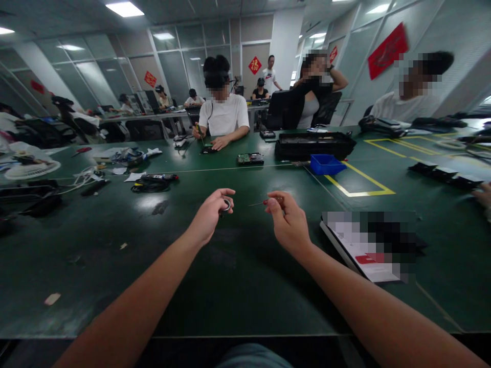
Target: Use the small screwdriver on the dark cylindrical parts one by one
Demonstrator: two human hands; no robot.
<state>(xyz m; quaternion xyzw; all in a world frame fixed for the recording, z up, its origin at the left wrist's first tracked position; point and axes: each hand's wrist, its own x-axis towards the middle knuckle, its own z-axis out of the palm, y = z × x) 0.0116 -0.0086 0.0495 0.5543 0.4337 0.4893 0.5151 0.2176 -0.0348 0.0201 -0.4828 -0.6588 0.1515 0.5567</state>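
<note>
Both my forearms reach out over a dark green table. My left hand is closed around a small round metal ring-like part, pinched between thumb and fingers. My right hand is closed on a thin screwdriver with a red handle, its shaft pointing left toward the ring. The two hands are a short gap apart, held above the table.
A papers-and-tray stack lies right of my right hand. A blue bin, a black tray and a circuit board sit farther back. Cables lie at the left. A person in white works opposite; others sit around.
</note>
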